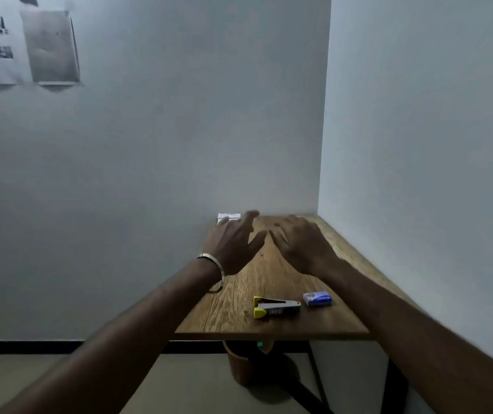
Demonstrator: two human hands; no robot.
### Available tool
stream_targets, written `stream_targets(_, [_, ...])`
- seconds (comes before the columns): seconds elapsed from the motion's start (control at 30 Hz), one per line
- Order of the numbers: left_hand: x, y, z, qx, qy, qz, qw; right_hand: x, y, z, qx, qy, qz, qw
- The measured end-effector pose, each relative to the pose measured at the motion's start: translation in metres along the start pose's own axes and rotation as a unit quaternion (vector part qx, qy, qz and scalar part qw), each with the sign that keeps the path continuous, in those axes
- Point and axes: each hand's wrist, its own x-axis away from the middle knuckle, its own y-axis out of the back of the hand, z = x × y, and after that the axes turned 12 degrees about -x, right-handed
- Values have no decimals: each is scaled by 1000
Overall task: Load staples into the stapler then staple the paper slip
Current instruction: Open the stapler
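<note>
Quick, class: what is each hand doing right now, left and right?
Left hand: open, fingers spread above the table, holding nothing.
Right hand: open, fingers spread, holding nothing.

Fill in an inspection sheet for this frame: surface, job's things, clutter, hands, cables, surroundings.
Surface: narrow wood-grain table set into a wall corner.
Job's things: grey stapler with yellow end lying near the front edge, untouched; small blue staple box to its right, apart from it; white paper item at the far left end, partly hidden by the left hand, too blurred to identify surely.
Clutter: nothing seen.
Hands: left hand and right hand both open, fingers spread over the table's far half, holding nothing; metal bangle on the left wrist.
Cables: nothing seen.
Surroundings: pale walls; printed sheets pinned to the left wall; brown round bin under the table.
</note>
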Motion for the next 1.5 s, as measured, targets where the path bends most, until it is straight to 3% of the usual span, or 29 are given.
stream_targets(0.33, [72, -27, -19, 22, -14, 145, 989, 82, -15, 1, -13, -17, 184, 983])
stream_targets(0.47, [89, -32, -25, 55, -26, 209, 976, 96, -22, -1, -24, -6, 211, 977])
stream_targets(0.93, [82, -51, -14, 147, -11, 170, 974, 92, -33, -12, -163, -9, 109, 981])
stream_targets(1.17, [80, -59, -10, 292, 85, 159, 940, 85, -40, -9, -203, -23, 79, 976])
stream_targets(1.37, [76, -59, -24, 361, 283, 104, 883, 81, -51, 2, -224, -89, -74, 968])
stream_targets(1.43, [74, -58, -31, 365, 284, 65, 884, 78, -53, 6, -213, -95, -107, 966])
stream_targets(1.5, [73, -57, -39, 362, 232, 59, 901, 75, -55, 9, -202, -88, -116, 969])
